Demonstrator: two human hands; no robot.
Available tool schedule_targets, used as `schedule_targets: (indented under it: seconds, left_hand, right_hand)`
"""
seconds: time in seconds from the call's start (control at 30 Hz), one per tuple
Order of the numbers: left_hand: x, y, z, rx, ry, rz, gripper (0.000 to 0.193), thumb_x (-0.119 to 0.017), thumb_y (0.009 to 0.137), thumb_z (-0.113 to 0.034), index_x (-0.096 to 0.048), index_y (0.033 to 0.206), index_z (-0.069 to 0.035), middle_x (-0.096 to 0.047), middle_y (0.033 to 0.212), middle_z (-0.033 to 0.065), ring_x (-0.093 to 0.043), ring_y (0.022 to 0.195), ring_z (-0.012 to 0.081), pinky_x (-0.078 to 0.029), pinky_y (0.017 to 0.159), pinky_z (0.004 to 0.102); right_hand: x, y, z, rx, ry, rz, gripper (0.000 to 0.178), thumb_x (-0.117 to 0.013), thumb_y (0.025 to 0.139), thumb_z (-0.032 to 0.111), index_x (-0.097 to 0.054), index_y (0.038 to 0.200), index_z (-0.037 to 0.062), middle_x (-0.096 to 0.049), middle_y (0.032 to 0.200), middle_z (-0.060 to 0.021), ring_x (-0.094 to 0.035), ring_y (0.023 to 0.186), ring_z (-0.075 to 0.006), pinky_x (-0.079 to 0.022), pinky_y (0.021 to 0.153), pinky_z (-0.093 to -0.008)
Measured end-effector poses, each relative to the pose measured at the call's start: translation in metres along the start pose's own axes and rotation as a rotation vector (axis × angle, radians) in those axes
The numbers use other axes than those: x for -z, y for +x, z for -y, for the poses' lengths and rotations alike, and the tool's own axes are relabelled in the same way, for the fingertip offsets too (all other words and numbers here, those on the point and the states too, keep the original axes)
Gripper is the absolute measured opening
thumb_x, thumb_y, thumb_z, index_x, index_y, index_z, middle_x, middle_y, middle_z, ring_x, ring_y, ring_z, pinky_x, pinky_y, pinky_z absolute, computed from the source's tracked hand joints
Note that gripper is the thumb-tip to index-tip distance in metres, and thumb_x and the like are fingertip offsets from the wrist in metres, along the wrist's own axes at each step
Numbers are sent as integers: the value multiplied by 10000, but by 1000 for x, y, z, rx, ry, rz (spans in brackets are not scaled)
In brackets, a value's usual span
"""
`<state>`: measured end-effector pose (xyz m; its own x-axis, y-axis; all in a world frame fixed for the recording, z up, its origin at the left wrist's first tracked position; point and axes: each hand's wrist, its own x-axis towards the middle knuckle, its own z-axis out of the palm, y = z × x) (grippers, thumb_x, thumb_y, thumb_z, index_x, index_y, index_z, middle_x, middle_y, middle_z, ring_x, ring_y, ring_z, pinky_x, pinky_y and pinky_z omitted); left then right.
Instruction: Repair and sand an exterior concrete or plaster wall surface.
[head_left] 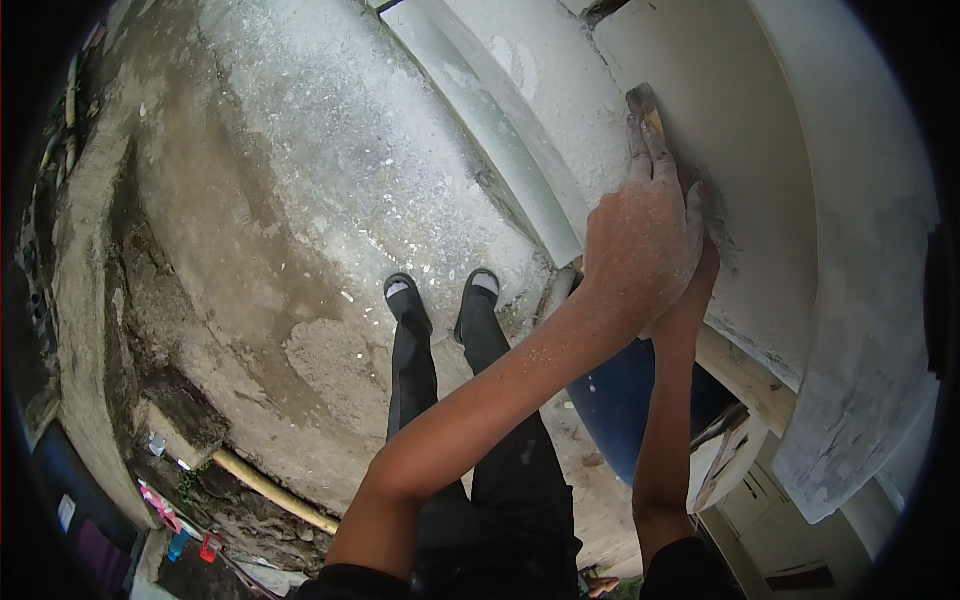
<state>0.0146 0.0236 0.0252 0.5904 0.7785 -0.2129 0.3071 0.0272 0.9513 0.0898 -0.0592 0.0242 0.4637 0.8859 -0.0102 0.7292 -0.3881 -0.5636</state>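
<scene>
A small flat scraper-like tool (645, 104) with a dark end and a yellowish part lies against a pale, dusty panel (745, 110). My left hand (640, 240) is coated in white dust and presses it with outstretched fingers held close together. Behind and below it, my right hand (708, 262) reaches in to the same spot. Most of that hand, its fingers included, is hidden by the left one, so its grip does not show. Grey smudges and loose crumbs mark the panel beside the hands.
Long pale curved strip (500, 130) runs along the panel's left side. Under my arms sits a dark blue rounded object (625, 410) beside a wooden beam (745, 375). White dust and flakes cover the concrete floor (330, 150) around my sandalled feet (440, 290). A yellowish pole (275, 490) lies lower left.
</scene>
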Motion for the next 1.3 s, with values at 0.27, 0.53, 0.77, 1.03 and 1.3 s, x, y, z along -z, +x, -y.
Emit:
schedule_targets:
  seconds: [0.27, 0.53, 0.77, 1.03, 1.3]
  left_hand:
    - [19, 12, 0, 7, 51, -28, 522, -534, 972, -250, -456, 1267, 174, -607, 1061, 344, -673, 856, 447, -549, 768, 484]
    - [16, -6, 12, -57, -128, -57, 314, -582, 929, -212, -595, 998, 94, -636, 927, 284, -651, 806, 454, -524, 737, 496]
    - [4, -14, 21, -81, -22, -31, 298, -601, 923, -212, -614, 972, 82, -629, 786, 261, -664, 768, 420, -526, 681, 474]
    - [1, -27, 19, -189, -66, -122, 372, -604, 931, -244, -590, 1046, 109, -629, 1017, 307, -666, 764, 425, -534, 680, 469]
    - [10, -11, 19, -143, -75, -42, 369, -628, 909, -224, -579, 1093, 93, -612, 970, 246, -666, 769, 398, -538, 688, 460]
  right_hand:
    - [-10, 20, 6, -5, -105, 13, 493, -723, 816, 92, -570, 1267, -36, -673, 1154, -200, -667, 1054, -269, -469, 923, -355]
    - [-12, -7, 13, -98, 37, -50, 387, -619, 942, 119, -563, 1282, -58, -696, 1092, -148, -626, 970, -140, -482, 882, -321]
    - [-14, -13, 7, -95, 132, -65, 389, -610, 939, 93, -555, 1295, -55, -679, 1050, -132, -602, 935, -169, -464, 892, -309]
    - [-15, -19, 25, -74, 225, -206, 285, -640, 915, 115, -598, 1124, -74, -680, 997, -132, -594, 903, -153, -471, 863, -319]
    - [-20, -19, 23, -47, 194, -155, 283, -637, 914, 123, -595, 1098, -89, -674, 972, -140, -585, 874, -161, -465, 884, -322]
